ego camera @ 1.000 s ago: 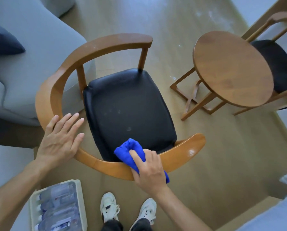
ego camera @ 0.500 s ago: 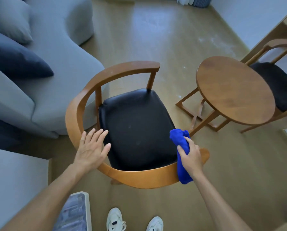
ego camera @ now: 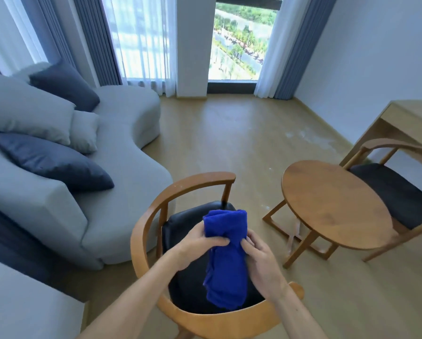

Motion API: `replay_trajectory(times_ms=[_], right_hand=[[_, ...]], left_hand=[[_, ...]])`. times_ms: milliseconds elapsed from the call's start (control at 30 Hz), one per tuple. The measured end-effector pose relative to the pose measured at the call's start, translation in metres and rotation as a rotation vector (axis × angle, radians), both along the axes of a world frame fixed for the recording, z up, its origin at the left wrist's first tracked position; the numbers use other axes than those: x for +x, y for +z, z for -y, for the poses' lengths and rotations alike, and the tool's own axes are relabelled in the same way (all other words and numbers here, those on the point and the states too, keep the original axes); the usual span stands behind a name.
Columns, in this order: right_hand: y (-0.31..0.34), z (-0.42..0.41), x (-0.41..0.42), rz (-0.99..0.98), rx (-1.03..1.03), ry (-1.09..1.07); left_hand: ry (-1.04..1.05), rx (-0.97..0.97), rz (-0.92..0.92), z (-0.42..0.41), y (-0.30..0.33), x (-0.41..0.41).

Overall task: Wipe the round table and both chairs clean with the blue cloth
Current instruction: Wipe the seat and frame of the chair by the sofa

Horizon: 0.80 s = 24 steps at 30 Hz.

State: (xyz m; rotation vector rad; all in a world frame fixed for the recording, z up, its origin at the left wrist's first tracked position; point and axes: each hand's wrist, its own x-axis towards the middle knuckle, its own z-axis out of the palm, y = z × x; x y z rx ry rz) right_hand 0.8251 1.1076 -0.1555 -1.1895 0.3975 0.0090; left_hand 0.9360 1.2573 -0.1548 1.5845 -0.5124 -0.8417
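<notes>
The blue cloth (ego camera: 226,255) hangs bunched in the air above the near chair's black seat (ego camera: 185,277). My left hand (ego camera: 197,245) grips its left side and my right hand (ego camera: 259,260) pinches its right side. The near chair's curved wooden armrest (ego camera: 144,231) rings the seat just below my arms. The round wooden table (ego camera: 332,204) stands to the right. Behind it is the second chair (ego camera: 396,192) with a dark seat and a wooden back.
A grey sofa (ego camera: 122,172) with dark and light cushions fills the left side. A light wooden desk (ego camera: 405,118) stands at the far right wall. Curtains and a window lie at the far end, across open wooden floor (ego camera: 241,143).
My right hand lifted the cloth off the chair's armrest and my left hand left the armrest to take hold of it. The view tilted up from the chair to the room.
</notes>
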Motion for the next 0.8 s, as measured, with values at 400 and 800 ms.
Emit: replay_trajectory(times_ms=[400,800], right_hand=[[0.074,0.085,0.075,0.199,-0.929,0.334],[0.023,0.173,0.182,0.094,-0.646,0.91]], left_hand=[[-0.143,0.312,0.334,0.048,0.048,0.063],[-0.013,0.48,0.201,0.102,0.015,0.087]])
